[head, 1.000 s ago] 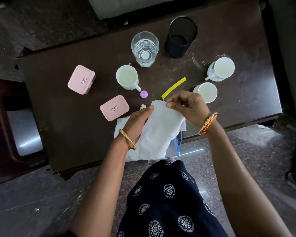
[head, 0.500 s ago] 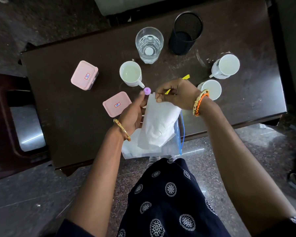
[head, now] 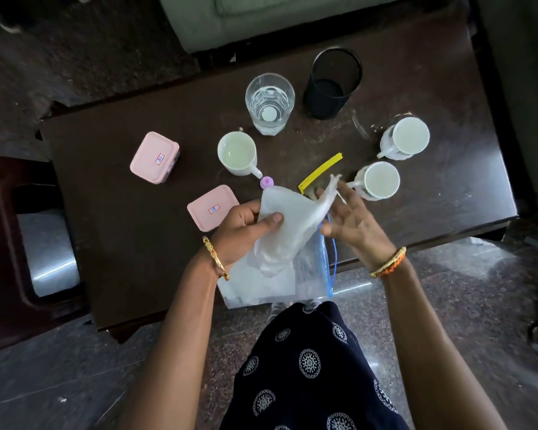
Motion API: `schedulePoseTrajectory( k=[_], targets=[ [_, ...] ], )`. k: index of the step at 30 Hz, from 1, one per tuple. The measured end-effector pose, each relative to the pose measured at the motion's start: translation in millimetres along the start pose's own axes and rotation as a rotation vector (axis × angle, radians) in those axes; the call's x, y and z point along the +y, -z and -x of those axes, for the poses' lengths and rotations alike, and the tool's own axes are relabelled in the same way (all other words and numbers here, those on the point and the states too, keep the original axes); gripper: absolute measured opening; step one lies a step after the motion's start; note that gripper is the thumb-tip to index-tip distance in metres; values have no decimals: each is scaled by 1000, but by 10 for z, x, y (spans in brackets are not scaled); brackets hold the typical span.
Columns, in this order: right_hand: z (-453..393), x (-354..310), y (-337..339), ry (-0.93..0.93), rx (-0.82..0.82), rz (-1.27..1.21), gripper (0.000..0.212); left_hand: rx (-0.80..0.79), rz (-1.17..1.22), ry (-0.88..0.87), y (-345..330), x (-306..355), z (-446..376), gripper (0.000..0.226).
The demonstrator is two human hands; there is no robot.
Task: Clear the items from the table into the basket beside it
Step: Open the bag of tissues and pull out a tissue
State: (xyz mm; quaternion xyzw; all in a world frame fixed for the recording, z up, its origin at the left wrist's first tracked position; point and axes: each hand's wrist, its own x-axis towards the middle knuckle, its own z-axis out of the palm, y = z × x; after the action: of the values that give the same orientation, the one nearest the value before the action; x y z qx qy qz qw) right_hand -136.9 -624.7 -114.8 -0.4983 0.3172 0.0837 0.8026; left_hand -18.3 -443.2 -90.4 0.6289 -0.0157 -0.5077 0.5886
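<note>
**White cloth held over desk's near edge**

We see the left hand (head: 243,231) gripping a white cloth (head: 288,225), thumb on top, at frame centre above a clear zip bag (head: 312,274). Right hand (head: 351,221) spread wide, fingers touching the cloth's upper corner. Mugs, pink boxes and a glass (head: 269,103) stand on the desk (head: 121,243).

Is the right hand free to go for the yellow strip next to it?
Probably yes. The right hand is open with fingers spread, holding nothing, and the yellow strip lies uncovered on the table just beyond its fingertips. Only the white cloth, gripped by the left hand, flaps close by.
</note>
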Motion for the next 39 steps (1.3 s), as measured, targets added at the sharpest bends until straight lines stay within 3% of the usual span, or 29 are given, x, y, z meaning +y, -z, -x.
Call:
schedulePoseTrajectory(
  k=[3,6,9,11,15,18,22,24,25,26,28,31,33,36,39],
  targets=[
    [-78,-6,-87,40,-118,-30,102,-122,-88,-58,26,164,-2,23],
    [-158,-123,-157,111,-134,-44,70,-93,-144,-89,41,287,-33,23],
    [-216,-216,-204,168,17,-111,28,29,-133,-113,31,314,-81,20],
    [-254,-233,-233,216,187,-125,14,157,-93,-138,-10,292,-120,21],
    [-347,-239,-344,400,633,93,34,425,-215,-243,-172,184,-210,16],
    [-380,-215,-405,471,778,267,38,616,-275,-321,-329,124,-244,20],
    [-377,-239,-400,366,816,146,54,753,-361,-375,-461,71,-269,16],
    [-341,-266,-339,229,667,21,48,773,-351,-357,-473,43,-293,18],
    [-316,-247,-280,144,530,-24,35,778,-338,-332,-463,35,-311,19],
    [-267,-232,-228,64,388,-49,21,767,-315,-310,-447,27,-323,18],
    [-155,-182,-126,3,221,15,42,697,-225,-265,-407,22,-340,27],
    [-79,-172,-35,66,306,94,68,497,-118,-163,-349,32,-356,80],
    [-96,-250,49,129,365,188,83,355,-168,-168,-348,87,-370,99],
    [-161,-411,178,190,355,332,105,168,-327,-306,-366,257,-419,71],
    [-218,-599,282,192,281,190,103,128,-431,-303,-388,427,-535,45]
  ],
)
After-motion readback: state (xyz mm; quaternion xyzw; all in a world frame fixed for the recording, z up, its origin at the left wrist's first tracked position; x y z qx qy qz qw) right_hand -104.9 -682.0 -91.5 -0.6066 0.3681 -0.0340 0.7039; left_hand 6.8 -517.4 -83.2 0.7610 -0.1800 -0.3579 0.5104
